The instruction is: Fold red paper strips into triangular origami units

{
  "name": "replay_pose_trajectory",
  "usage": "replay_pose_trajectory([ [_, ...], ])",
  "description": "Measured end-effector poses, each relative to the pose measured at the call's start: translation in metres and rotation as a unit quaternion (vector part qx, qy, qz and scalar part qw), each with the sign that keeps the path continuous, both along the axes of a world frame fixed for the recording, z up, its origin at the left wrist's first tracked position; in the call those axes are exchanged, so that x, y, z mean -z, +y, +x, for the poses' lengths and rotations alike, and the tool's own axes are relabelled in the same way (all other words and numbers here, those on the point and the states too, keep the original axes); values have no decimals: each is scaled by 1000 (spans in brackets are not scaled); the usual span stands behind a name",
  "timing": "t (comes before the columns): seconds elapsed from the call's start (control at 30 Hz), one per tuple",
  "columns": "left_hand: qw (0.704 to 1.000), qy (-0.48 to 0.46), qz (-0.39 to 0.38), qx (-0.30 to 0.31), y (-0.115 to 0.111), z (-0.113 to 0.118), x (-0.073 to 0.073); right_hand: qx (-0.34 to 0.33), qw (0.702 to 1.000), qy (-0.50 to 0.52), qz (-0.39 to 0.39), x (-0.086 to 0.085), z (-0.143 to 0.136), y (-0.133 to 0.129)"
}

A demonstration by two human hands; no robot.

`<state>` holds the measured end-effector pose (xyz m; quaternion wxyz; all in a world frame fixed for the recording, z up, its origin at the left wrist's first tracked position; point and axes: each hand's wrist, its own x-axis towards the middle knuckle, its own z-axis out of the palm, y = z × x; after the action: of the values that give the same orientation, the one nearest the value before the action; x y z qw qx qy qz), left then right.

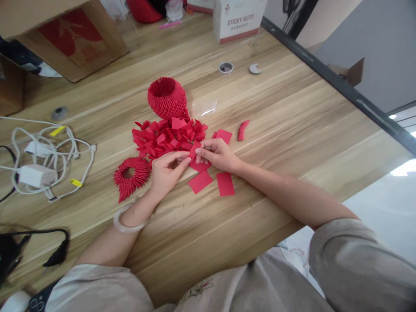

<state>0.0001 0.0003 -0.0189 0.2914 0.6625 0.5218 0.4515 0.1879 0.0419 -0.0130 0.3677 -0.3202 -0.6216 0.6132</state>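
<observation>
Red paper (195,151) is pinched between the fingertips of the left hand (165,172) and right hand (220,156), just right of a heap of folded pieces (162,138). Flat sheets (225,184) lie nearer; a spiky ring (141,167) sits left, a red paper vessel (169,100) far.

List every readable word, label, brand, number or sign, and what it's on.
"STICKY NOTE": white box; small red emblem above it; smaller line beneath too blurred to read.
Cardboard box: print under the red design unreadable.
Yellow tags on white cables: nothing legible.
Table: faint marks, unreadable.
Red paper: no text visible.
</observation>
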Motion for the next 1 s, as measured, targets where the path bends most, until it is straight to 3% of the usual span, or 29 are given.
replay_pose_trajectory([
  [0.37, 1000, -4, -15, 1, 1, -2, 4, -13, 1000, -10, 12, 2, 0, 1],
  [1.0, 999, 16, -27, 14, 0, 0, -3, -14, 1000, -1, 13, -2, 1, -3],
])
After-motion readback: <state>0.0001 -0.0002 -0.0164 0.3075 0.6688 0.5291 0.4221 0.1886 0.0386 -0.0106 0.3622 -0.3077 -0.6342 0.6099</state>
